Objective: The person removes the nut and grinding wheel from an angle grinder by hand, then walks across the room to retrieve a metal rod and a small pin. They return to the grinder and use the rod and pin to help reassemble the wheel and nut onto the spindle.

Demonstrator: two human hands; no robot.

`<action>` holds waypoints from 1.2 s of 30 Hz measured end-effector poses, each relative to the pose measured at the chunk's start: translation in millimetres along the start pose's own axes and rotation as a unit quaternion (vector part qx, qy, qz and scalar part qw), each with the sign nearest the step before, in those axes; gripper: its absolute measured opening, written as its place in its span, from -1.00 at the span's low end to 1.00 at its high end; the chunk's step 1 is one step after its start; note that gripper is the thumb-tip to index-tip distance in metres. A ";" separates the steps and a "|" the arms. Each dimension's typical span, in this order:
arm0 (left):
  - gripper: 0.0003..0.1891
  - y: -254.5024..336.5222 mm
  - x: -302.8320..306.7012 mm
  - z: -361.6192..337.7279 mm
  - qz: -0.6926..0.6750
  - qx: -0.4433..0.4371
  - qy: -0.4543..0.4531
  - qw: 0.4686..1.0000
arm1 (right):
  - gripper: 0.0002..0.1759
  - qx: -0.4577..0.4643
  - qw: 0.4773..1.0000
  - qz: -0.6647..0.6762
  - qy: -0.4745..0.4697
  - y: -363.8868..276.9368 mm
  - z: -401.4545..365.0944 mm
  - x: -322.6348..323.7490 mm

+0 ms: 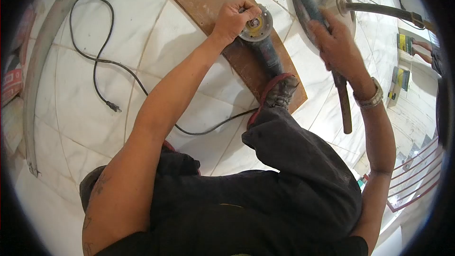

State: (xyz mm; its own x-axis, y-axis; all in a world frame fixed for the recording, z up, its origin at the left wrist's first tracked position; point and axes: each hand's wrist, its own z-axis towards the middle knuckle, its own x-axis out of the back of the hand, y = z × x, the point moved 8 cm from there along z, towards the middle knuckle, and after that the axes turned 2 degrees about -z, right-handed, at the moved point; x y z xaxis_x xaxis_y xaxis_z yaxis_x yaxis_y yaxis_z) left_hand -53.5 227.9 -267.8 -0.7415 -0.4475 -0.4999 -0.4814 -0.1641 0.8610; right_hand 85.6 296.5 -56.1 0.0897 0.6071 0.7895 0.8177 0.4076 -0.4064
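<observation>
At the far left of the long brown wooden board (199, 0), we see a curved grey strip (35, 76) on the white marbled tile floor (118, 28). Between the strip and the board, a thin black cable (96, 60) loops over the tiles, its black plug (113, 107) lying well apart from the board. Our left grip (234, 21) is closed above the board, thumb and fingertips together at the middle of a round metal disc with a yellow centre (267, 19); we cannot tell whether a small part is pinched between them. The disc sits on a dark blue-black angle grinder (265, 54), which lies on the board, its lower end against our grey shoe with red edging (282, 92). Right of the board, our right grip (336, 45), below it a pale wristwatch (369, 96), is closed around a long dark bar with a brown lower end (346, 114), held over a round grey metal piece (350, 23). Farther right of the board stand yellow-and-dark boxes (405, 42) and a red metal rack (417, 178).
</observation>
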 end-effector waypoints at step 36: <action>-0.87 12.9 3.3 -23.6 -0.079 -0.084 0.155 0.981 | -0.53 -0.003 0.992 0.116 -0.044 30.6 -10.2 -15.1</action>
State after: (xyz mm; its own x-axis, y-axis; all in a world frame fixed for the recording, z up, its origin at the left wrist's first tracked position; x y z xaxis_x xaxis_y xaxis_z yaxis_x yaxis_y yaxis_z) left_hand -51.1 203.6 -256.1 -0.4738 -0.6455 -0.5990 -0.4756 -0.3849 0.7910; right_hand 115.1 292.8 -75.8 0.2257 0.7410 0.6324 0.7845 0.2466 -0.5690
